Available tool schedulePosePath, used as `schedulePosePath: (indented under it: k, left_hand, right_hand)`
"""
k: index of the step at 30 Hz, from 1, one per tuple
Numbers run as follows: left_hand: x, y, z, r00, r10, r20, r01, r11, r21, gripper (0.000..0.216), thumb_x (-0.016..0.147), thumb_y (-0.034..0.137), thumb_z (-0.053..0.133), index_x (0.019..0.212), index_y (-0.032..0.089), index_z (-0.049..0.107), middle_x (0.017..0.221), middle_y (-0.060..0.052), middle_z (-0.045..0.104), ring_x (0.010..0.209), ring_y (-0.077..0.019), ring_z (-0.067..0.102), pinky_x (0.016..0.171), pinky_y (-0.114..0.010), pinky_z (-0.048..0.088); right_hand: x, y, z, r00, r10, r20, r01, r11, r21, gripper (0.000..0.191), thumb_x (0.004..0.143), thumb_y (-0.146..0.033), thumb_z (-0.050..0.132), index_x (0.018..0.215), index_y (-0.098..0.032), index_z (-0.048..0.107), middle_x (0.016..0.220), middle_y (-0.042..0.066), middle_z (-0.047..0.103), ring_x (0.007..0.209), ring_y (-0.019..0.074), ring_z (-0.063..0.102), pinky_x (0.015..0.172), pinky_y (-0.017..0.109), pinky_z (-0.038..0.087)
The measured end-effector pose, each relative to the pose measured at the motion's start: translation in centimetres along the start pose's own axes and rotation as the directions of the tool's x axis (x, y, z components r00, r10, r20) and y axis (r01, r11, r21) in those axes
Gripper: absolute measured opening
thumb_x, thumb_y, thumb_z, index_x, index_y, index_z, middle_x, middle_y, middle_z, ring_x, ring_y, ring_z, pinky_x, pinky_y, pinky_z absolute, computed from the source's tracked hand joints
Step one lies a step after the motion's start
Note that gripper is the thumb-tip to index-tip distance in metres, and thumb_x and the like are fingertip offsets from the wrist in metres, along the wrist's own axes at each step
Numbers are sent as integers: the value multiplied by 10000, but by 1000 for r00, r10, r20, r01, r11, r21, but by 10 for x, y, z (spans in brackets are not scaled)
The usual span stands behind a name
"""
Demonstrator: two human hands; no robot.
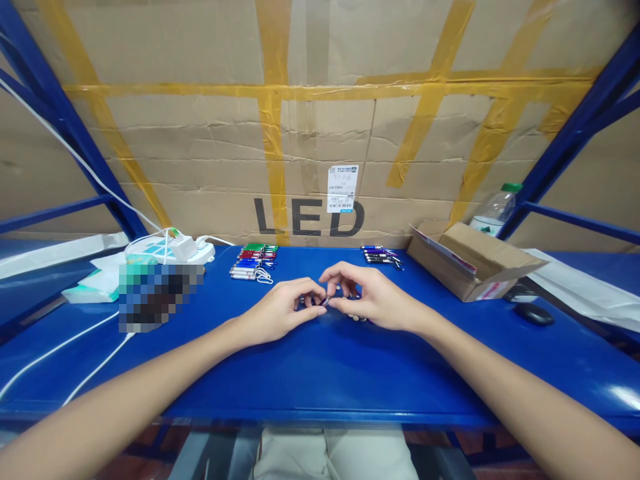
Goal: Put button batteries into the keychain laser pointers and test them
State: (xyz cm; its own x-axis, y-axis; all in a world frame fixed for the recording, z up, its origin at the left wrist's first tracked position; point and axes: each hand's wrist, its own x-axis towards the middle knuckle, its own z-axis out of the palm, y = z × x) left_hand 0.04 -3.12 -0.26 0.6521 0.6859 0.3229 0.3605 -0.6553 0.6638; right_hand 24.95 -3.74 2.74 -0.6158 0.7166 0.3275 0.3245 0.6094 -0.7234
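My left hand (pixel 285 310) and my right hand (pixel 385 300) meet over the middle of the blue table, fingertips almost touching. Between them is a small dark purple metal tube (pixel 325 302), which looks like a mini flashlight. Thumb and fingers of both hands are closed on it, though they hide most of its length. Small round pale pieces (pixel 356 318) lie under and beside my right hand, partly covered by it. Beyond my left hand is a row of keychain flashlights (pixel 253 260) in green, red, blue and silver. Another group of dark blue, purple and black ones (pixel 381 255) lies beyond my right hand.
An open cardboard box (pixel 473 260) stands at the right, near a black mouse (pixel 534 313) and a plastic bottle (pixel 497 210). At the left are a white power strip (pixel 203 252), cables, a tissue pack (pixel 90 287) and a blurred-out object. Large cardboard (pixel 225 153) backs the table (pixel 300 380).
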Motion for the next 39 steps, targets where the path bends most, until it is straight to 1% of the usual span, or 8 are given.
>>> schedulePosePath:
  k: [12, 19, 21, 23, 26, 28, 35, 39]
  left_hand:
    - [1, -3, -2, 998, 15, -64, -15, 1000, -3, 187, 1031, 344, 693, 1149, 213, 758, 1109, -51, 739, 927, -180, 677, 798, -281, 509]
    - [3, 1, -4, 994, 47, -98, -42, 998, 47, 174, 1039, 281, 673, 1176, 218, 761, 1151, -52, 754, 932, -177, 686, 764, -272, 507]
    - [2, 1, -3, 993, 41, -108, -36, 998, 46, 173, 1033, 282, 681, 1174, 224, 763, 1119, -44, 758, 920, -175, 687, 758, -270, 509]
    - [2, 0, -2, 994, 22, -111, -17, 999, 41, 175, 1025, 292, 695, 1171, 226, 765, 1084, -39, 759, 901, -172, 684, 750, -269, 510]
    - [1, -3, -1, 995, 2, -102, 2, 999, 39, 193, 1017, 306, 709, 1183, 228, 766, 1085, -41, 759, 882, -169, 678, 753, -273, 514]
    - [1, -4, 0, 995, 3, -98, 2, 999, 47, 195, 1016, 306, 710, 1187, 231, 767, 1095, -42, 758, 883, -170, 676, 755, -275, 514]
    - [0, -4, -1, 996, 4, -85, 2, 998, 62, 193, 1015, 300, 712, 1188, 229, 762, 1115, -40, 755, 909, -170, 683, 787, -276, 521]
    - [0, -4, -2, 997, 9, -77, -3, 997, 73, 197, 1018, 314, 711, 1189, 230, 762, 1114, -42, 756, 906, -174, 685, 791, -279, 523]
  right_hand:
    - [0, 1, -2, 1000, -28, -12, 27, 996, -83, 254, 991, -318, 696, 1228, -232, 659, 1063, 37, 735, 787, 157, 629, 711, 285, 530]
    - [1, 5, -12, 995, -22, -97, 2, 979, -205, 186, 967, -192, 616, 1151, -208, 631, 931, 4, 728, 703, 139, 563, 683, 266, 463]
    - [0, 7, -17, 998, -1, -62, -16, 959, -284, 194, 939, -150, 602, 1123, -205, 633, 932, 4, 726, 699, 137, 565, 677, 261, 440]
    - [-1, 8, -22, 998, 55, 44, -36, 937, -347, 188, 907, -123, 614, 1075, -201, 647, 908, 1, 723, 724, 144, 593, 687, 260, 429]
    - [-2, 8, -27, 967, 176, 186, -98, 924, -369, 180, 875, -128, 662, 1038, -205, 650, 885, -6, 738, 736, 156, 628, 674, 258, 414]
    - [-2, 8, -28, 946, 221, 237, -117, 915, -387, 173, 866, -146, 692, 1019, -210, 644, 898, -7, 747, 739, 160, 633, 664, 259, 401]
    - [-2, 12, -21, 916, 248, 315, -96, 898, -428, 183, 858, -140, 707, 1005, -212, 624, 925, -7, 739, 757, 162, 619, 705, 270, 397]
    - [-2, 13, -17, 921, 232, 312, -85, 903, -421, 189, 853, -114, 684, 998, -213, 614, 919, -5, 734, 780, 170, 628, 712, 274, 400]
